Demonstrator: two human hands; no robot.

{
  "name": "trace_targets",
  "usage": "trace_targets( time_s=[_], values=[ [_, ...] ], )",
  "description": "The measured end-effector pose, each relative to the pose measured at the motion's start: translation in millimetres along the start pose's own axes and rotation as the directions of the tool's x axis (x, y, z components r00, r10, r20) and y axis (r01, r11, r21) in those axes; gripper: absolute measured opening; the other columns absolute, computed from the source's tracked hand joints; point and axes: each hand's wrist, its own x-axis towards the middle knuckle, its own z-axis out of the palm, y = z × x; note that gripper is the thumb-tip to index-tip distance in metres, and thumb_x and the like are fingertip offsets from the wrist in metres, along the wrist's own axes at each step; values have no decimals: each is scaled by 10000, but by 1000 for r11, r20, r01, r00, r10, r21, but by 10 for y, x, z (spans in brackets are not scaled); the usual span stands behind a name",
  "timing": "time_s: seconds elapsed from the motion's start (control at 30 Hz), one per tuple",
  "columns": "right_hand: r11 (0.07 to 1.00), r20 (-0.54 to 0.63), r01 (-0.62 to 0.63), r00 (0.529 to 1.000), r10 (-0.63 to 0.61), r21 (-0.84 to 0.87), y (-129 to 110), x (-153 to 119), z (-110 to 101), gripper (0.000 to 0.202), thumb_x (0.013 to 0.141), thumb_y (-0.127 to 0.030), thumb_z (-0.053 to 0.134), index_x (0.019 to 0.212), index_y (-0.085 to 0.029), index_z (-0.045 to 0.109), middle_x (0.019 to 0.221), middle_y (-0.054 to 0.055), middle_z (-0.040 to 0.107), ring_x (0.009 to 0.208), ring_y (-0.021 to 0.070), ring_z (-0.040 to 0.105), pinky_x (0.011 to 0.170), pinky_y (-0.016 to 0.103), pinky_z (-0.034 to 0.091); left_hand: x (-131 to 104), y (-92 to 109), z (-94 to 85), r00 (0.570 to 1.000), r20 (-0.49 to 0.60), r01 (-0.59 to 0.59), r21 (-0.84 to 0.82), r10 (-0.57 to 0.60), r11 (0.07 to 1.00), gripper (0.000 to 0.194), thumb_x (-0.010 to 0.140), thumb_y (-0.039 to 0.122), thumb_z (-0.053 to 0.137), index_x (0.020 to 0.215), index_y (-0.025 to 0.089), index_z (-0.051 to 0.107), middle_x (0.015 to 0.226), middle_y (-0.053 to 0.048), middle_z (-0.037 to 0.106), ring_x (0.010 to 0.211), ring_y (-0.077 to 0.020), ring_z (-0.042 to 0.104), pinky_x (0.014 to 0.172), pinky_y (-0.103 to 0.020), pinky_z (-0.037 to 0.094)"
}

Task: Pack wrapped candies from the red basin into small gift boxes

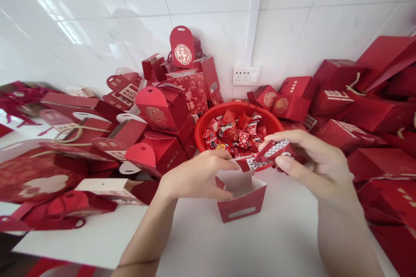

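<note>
A small red gift box (242, 205) stands with its top open on the white table, its inside pale. My left hand (199, 173) grips the box's left wall, the thumb near the front rim and the fingers over the far side. Wrapped candies (280, 150) in red and dotted wrappers are pinched between the fingers and thumb of my right hand (320, 162), to the right of the box and above it. Another wrapper with black-and-white print (255, 163) shows at the box's back edge. Behind both hands, a red basin (199, 127) holds many wrapped candies.
Red gift boxes (165, 114) are heaped on the left, some with rope handles. More red boxes (373, 117) are piled on the right, close to my right forearm. A tiled wall with a power socket (246, 75) rises behind the basin.
</note>
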Motion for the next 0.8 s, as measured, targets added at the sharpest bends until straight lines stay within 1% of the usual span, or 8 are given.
trace_targets(
  time_s=[0.07, 0.13, 0.23, 0.3, 0.4, 0.5, 0.63, 0.8],
  values=[
    [995, 146, 41, 989, -28, -91, -21, 15, 9, 256, 910, -198, 638, 1147, -266, 705, 1025, 12, 769, 830, 155, 721, 689, 224, 564, 7, -6, 3, 1000, 23, -1, -18, 2, 1000, 322, 737, 250, 778, 1057, 228, 755, 997, -28, 653, 853, -189, 642, 749, -263, 480],
    [989, 305, 76, 952, -34, -125, -24, 36, 25, 270, 921, -172, 610, 1164, -265, 685, 1026, 0, 766, 837, 136, 716, 670, 193, 551, 14, -9, 12, 1000, 28, -3, -24, 4, 1000, 351, 725, 239, 776, 1075, 224, 745, 993, -30, 643, 844, -186, 637, 751, -265, 479],
    [985, 416, 114, 908, -49, -133, -6, 62, 57, 277, 927, -161, 598, 1177, -260, 667, 1085, -7, 753, 949, 130, 708, 793, 192, 550, 22, -16, 23, 1000, 21, -6, -21, 6, 1000, 295, 724, 240, 776, 1016, 211, 745, 960, -28, 632, 837, -185, 630, 734, -257, 472],
    [986, 411, 121, 909, -65, -113, 11, 70, 81, 259, 939, -179, 594, 1177, -257, 662, 1117, -5, 744, 1001, 131, 700, 858, 202, 539, 25, -23, 25, 1000, 18, -7, -38, 7, 999, 302, 729, 245, 779, 1027, 219, 742, 985, -30, 634, 889, -199, 635, 758, -258, 476],
    [993, 396, 94, 916, -60, -66, 31, 67, 116, 233, 966, -213, 577, 1179, -263, 659, 1135, -9, 745, 1032, 133, 701, 886, 205, 535, 31, -34, 23, 1000, 29, 1, -68, 1, 998, 312, 725, 238, 783, 1033, 219, 739, 1018, -33, 637, 935, -212, 639, 783, -265, 482],
    [998, 437, 28, 899, 0, -56, 42, 56, 146, 247, 981, -224, 552, 1205, -268, 646, 1163, -10, 747, 1026, 138, 714, 843, 202, 552, 41, -44, 27, 1000, 30, 9, -71, -7, 997, 259, 719, 221, 776, 973, 190, 739, 1018, -41, 646, 906, -204, 641, 777, -265, 484],
    [998, 496, -15, 867, 40, -54, 59, 45, 162, 213, 984, -229, 544, 1166, -256, 653, 1120, -4, 754, 959, 139, 724, 767, 200, 562, 45, -55, 37, 999, 25, -17, -73, 19, 997, 277, 720, 214, 764, 995, 184, 746, 995, -47, 656, 875, -195, 638, 765, -261, 485],
    [999, 405, 39, 914, -28, -18, 70, 48, 158, 170, 980, -236, 576, 1130, -258, 653, 1082, -12, 748, 983, 127, 710, 840, 193, 538, 31, -71, 29, 998, 18, -56, -71, 57, 996, 383, 710, 176, 738, 1090, 221, 742, 1017, -39, 661, 890, -196, 644, 774, -262, 493]
  ],
)
